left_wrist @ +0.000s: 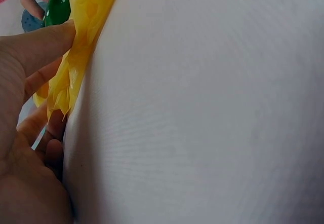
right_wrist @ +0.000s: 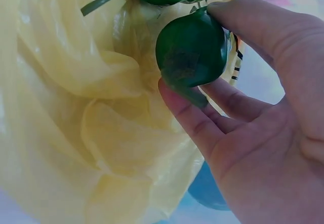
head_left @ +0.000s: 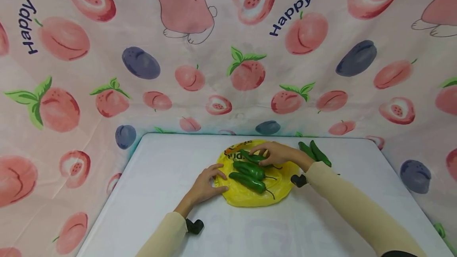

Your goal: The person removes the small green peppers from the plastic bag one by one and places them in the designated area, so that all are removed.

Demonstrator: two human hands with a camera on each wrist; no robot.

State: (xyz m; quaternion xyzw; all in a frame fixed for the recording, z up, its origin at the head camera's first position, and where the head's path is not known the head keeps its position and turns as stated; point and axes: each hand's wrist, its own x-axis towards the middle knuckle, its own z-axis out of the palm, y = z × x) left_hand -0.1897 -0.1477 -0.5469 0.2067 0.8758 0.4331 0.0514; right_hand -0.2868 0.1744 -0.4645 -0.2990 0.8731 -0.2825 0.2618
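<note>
Three green chili peppers lie side by side on a yellow plastic bag (head_left: 228, 197), stems toward the right; the front one (head_left: 248, 182) is nearest the table's front edge. My right hand (head_left: 274, 153) pinches the rearmost green chili pepper (head_left: 251, 157) near its stem end. In the right wrist view, thumb and fingers hold that pepper (right_wrist: 190, 49) from opposite sides. At the bag's left edge rests my left hand (head_left: 206, 183), thumb and fingers spread apart. The left wrist view has its thumb touching the crumpled yellow plastic (left_wrist: 83, 46), with other fingers partly hidden behind.
Two more green chili peppers (head_left: 315, 153) lie on the white table (head_left: 160, 169) to the right, behind my right forearm. A fruit-printed cloth (head_left: 221, 70) hangs behind and along the sides of the table. Each wrist carries a small black device (head_left: 194, 226).
</note>
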